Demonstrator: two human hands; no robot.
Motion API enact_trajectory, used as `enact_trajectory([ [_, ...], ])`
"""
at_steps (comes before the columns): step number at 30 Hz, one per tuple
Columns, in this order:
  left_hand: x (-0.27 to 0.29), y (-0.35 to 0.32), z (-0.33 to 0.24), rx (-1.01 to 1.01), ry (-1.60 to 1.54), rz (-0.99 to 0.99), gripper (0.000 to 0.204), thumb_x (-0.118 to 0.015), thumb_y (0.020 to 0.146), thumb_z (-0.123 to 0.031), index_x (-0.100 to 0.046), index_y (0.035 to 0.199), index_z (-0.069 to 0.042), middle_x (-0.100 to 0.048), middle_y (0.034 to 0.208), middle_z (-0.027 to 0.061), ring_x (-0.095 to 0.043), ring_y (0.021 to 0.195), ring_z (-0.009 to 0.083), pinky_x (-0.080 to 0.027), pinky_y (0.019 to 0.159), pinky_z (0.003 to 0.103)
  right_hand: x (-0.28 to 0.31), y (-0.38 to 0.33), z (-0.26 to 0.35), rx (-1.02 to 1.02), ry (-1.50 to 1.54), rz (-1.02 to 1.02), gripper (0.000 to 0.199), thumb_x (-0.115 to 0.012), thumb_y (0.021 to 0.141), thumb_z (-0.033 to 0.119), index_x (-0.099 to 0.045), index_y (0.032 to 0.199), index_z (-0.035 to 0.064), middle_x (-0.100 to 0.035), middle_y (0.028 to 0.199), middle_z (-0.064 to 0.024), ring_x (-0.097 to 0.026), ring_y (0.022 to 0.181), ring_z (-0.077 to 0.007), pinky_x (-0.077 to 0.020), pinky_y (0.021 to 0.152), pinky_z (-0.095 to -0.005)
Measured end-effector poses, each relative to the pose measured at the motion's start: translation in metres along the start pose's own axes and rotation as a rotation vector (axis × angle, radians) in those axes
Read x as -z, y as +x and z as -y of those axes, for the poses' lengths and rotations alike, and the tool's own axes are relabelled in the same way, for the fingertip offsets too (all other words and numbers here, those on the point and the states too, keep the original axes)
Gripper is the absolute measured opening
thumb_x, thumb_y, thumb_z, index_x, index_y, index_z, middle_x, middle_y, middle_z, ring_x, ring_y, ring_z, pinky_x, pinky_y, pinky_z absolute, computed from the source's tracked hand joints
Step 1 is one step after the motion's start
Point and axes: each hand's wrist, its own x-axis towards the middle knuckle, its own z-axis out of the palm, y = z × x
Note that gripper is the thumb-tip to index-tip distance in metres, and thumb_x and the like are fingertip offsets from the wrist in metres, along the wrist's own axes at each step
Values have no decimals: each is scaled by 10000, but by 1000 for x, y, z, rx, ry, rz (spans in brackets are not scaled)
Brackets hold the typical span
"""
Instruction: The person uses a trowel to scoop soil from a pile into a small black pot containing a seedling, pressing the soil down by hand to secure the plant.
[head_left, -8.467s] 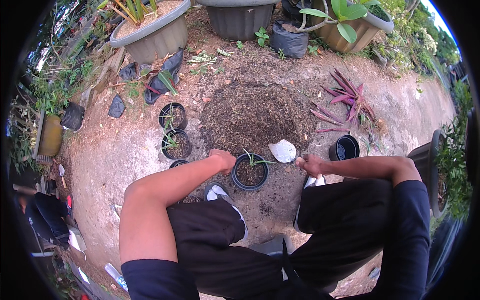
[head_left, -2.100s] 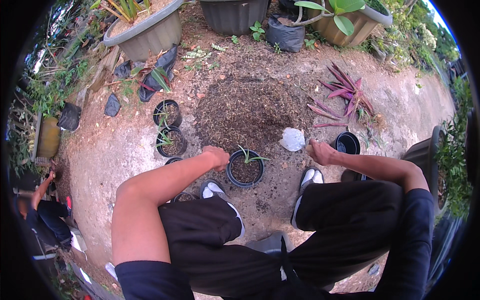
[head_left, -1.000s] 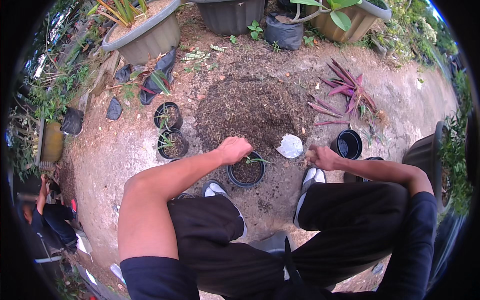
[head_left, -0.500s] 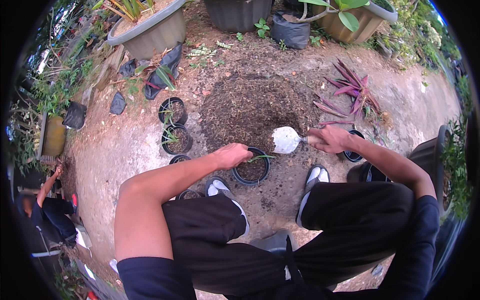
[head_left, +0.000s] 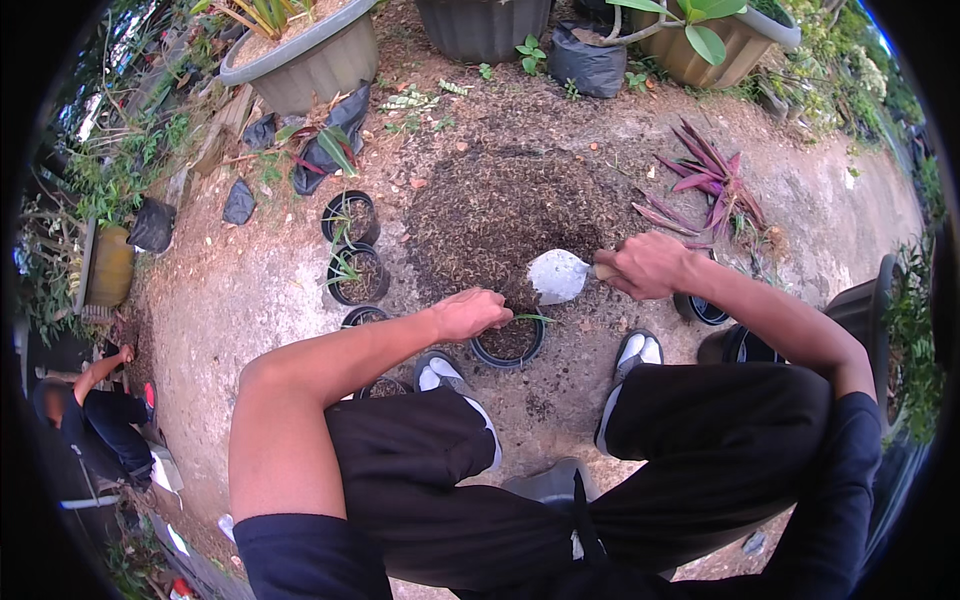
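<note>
while outdoors on bare dirt ground (head_left: 250,300), right hand (head_left: 650,265) grips a trowel (head_left: 558,275), left hand (head_left: 470,313) curled at pot (head_left: 508,340).

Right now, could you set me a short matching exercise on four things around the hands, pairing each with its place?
Things:
1. trowel
2. small black pot
3. purple-leaved cuttings
4. soil heap

Places:
a. loose on the ground, far side of the right hand
b. at the left hand
c. held in the right hand
d. beyond the pot, mid-ground

Pairs: 1-c, 2-b, 3-a, 4-d
</note>
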Motion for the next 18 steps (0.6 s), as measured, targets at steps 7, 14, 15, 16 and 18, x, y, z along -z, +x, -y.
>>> enact_trajectory([
  [7,3,-2,-4,3,10,15,89,-575,841,-70,-608,920,-47,-591,896,154,-629,890,353,-512,761,448,9,-2,33,33,-143,-101,303,-507,949,246,-570,1153,31,-640,715,-186,-681,629,-330,-543,533,-452],
  [14,1,-2,-2,15,24,10,86,-578,850,-77,-606,922,-41,-594,898,152,-627,903,350,-511,770,453,6,-4,32,-73,-142,-105,344,-549,905,229,-530,1186,30,-644,732,-187,-677,642,-352,-540,554,-468],
  [15,0,-4,-2,21,24,4,85,-577,850,-76,-606,922,-41,-595,898,151,-627,906,350,-511,772,453,6,-2,29,-98,-74,-104,349,-549,907,232,-524,1188,27,-643,732,-200,-673,645,-368,-539,565,-481],
  [16,-1,-4,0,19,28,4,84,-577,850,-74,-607,922,-43,-597,898,149,-627,908,349,-512,773,452,6,-3,27,-128,-9,-100,353,-548,909,236,-517,1190,24,-643,732,-213,-669,648,-384,-539,577,-494],
  [18,-2,-5,2,21,36,5,82,-576,849,-71,-608,921,-46,-599,898,146,-628,913,347,-513,774,451,-5,-4,20,-227,155,-108,360,-545,920,261,-512,1187,21,-646,751,-243,-659,688,-425,-535,629,-521],
])
